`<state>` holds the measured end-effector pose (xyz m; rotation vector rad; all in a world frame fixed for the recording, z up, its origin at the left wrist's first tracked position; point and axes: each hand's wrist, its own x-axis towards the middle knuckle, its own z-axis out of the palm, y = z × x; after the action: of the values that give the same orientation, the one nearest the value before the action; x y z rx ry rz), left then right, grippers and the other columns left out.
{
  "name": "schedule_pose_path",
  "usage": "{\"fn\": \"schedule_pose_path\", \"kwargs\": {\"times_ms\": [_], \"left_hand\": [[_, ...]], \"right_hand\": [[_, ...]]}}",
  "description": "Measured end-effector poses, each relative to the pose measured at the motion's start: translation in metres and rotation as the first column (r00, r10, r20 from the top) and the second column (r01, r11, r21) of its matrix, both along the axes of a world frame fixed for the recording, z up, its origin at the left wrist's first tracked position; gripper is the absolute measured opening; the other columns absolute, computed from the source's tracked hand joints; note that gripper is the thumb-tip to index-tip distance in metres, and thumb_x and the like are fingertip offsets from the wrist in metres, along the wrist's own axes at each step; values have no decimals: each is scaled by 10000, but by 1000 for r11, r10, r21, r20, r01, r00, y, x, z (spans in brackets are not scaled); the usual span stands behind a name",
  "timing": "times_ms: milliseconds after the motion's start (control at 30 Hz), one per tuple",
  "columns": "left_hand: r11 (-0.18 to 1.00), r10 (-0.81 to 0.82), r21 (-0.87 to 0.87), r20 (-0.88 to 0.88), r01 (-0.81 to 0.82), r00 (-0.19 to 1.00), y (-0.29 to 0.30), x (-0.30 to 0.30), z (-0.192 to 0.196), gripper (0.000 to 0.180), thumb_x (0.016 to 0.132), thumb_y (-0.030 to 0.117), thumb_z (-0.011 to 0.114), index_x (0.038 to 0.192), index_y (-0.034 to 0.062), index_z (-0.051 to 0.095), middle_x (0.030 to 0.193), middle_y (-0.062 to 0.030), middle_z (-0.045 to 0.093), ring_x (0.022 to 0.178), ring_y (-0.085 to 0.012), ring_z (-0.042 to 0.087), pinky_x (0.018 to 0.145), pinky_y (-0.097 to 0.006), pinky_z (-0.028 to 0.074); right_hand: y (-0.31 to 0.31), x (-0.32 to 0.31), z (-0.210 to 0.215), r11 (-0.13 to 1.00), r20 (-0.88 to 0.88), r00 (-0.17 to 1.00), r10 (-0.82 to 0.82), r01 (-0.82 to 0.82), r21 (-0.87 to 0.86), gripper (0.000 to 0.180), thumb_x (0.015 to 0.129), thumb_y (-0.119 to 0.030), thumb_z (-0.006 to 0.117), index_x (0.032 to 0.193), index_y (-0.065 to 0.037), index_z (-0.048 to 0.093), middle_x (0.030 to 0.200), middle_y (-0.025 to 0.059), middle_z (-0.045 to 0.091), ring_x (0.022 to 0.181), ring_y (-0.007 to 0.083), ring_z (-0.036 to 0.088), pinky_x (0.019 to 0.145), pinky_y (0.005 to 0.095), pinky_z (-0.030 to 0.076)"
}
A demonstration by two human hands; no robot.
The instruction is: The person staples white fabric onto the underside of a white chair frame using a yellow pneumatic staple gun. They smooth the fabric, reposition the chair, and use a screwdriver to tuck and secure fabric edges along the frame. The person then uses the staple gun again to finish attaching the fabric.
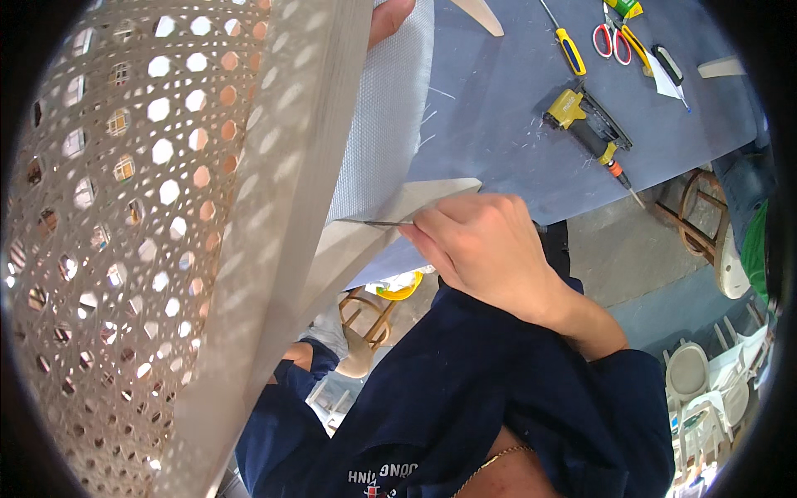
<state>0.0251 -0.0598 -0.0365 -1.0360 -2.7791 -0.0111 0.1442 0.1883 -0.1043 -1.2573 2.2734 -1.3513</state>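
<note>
A pale wooden frame (282, 216) with woven cane mesh (124, 207) fills the left of the view, tilted up close to the camera. My right hand (481, 245) is closed on a thin metal tool (378, 222) whose tip points left at the frame's edge, beside white woven fabric (386, 108). Only a fingertip of my left hand (390, 18) shows at the top, behind the frame and on the fabric; its grip is hidden.
A grey-blue table (498, 108) holds a yellow staple gun (585, 120), a yellow-handled screwdriver (569, 48), red-handled scissors (608, 37) and a utility knife (667, 64). Wooden chairs (697, 216) and white chairs (697, 382) stand on the floor at the right.
</note>
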Motion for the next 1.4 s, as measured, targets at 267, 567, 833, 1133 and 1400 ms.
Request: {"fn": "schedule_pose_path", "kwargs": {"times_ms": [267, 567, 833, 1133, 1400], "left_hand": [[994, -14, 104, -6, 14, 1000, 4, 5, 2, 203, 954, 170, 638, 1124, 113, 733, 1301, -138, 683, 1368, -449, 487, 1144, -578, 356], [973, -62, 219, -56, 73, 997, 1, 12, -8, 235, 937, 75, 641, 1148, 99, 742, 1303, -139, 687, 1387, -381, 496, 1164, -522, 371], [1000, 18, 21, -24, -18, 1000, 6, 12, 5, 250, 950, 83, 617, 1174, 87, 729, 1335, -148, 667, 1397, -363, 485, 1183, -491, 353], [998, -55, -4, -18, 55, 998, 2, 15, 7, 258, 987, 93, 583, 1214, 66, 704, 1341, -143, 662, 1409, -344, 472, 1196, -478, 344], [997, 78, -35, 63, -75, 995, 2, 13, 10, 292, 991, 222, 622, 1226, 75, 714, 1357, -159, 651, 1417, -353, 458, 1205, -500, 321]], "right_hand": [[-5, 14, -6, 997, 185, 981, 60, -52, -48, 170, 891, -139, 733, 778, -33, 663, 630, 119, 617, 554, 330, 617, 483, 420, 451], [-19, 39, -13, 944, 524, 852, 9, 165, -285, 139, 888, -123, 725, 842, 6, 699, 606, 149, 629, 528, 260, 654, 504, 377, 483], [-20, 36, -4, 905, 943, 276, 183, 327, -271, 194, 953, -70, 678, 818, 67, 701, 607, 6, 587, 577, 22, 476, 490, 249, 348], [-9, 12, -2, 972, 939, 276, 206, 55, -229, 133, 971, -66, 595, 894, 34, 636, 642, 68, 576, 547, 102, 501, 517, 314, 379], [13, 17, -23, 954, 657, 715, 240, -47, -297, 128, 957, -67, 596, 1011, 37, 649, 723, 206, 620, 589, 373, 599, 569, 411, 471]]}}
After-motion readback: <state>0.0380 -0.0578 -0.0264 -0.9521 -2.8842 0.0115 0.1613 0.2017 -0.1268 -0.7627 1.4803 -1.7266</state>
